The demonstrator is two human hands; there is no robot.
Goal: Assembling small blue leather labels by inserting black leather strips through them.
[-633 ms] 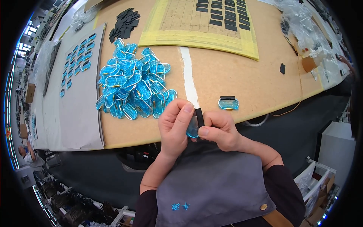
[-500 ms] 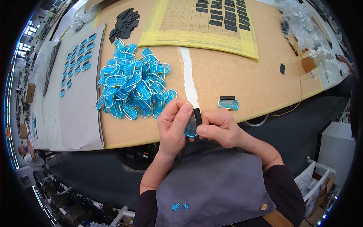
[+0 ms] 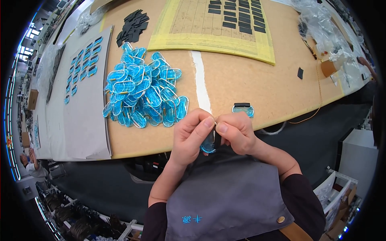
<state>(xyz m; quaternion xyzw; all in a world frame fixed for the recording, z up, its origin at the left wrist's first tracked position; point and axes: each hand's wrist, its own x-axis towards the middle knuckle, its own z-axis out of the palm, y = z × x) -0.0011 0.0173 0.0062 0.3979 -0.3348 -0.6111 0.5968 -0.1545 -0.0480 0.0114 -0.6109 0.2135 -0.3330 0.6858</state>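
Observation:
Close to the table's front edge, my left hand (image 3: 189,138) is closed around a blue oval piece (image 3: 207,145) with a pale rim, which stands upright. A black strip (image 3: 217,140) runs along the right side of that piece. My right hand (image 3: 238,132) is closed too, thumb and forefinger pinching the strip's upper end. Both thumbs nearly meet at the top, and the fingers hide much of the piece. To the right lies another blue oval piece (image 3: 243,111) with a black strip on its far edge.
Left of my hands rises a heap of blue oval pieces (image 3: 142,88). Beyond it are loose black strips (image 3: 133,26) and a yellow-edged board (image 3: 213,47) with strips in rows. A grey board (image 3: 86,132) carries several finished-looking pieces. Clear plastic (image 3: 327,32) lies far right.
Both hands have shifted slightly down and closer together. My right thumb and forefinger have moved from the strip's lower part up to its top end, beside my left thumb.

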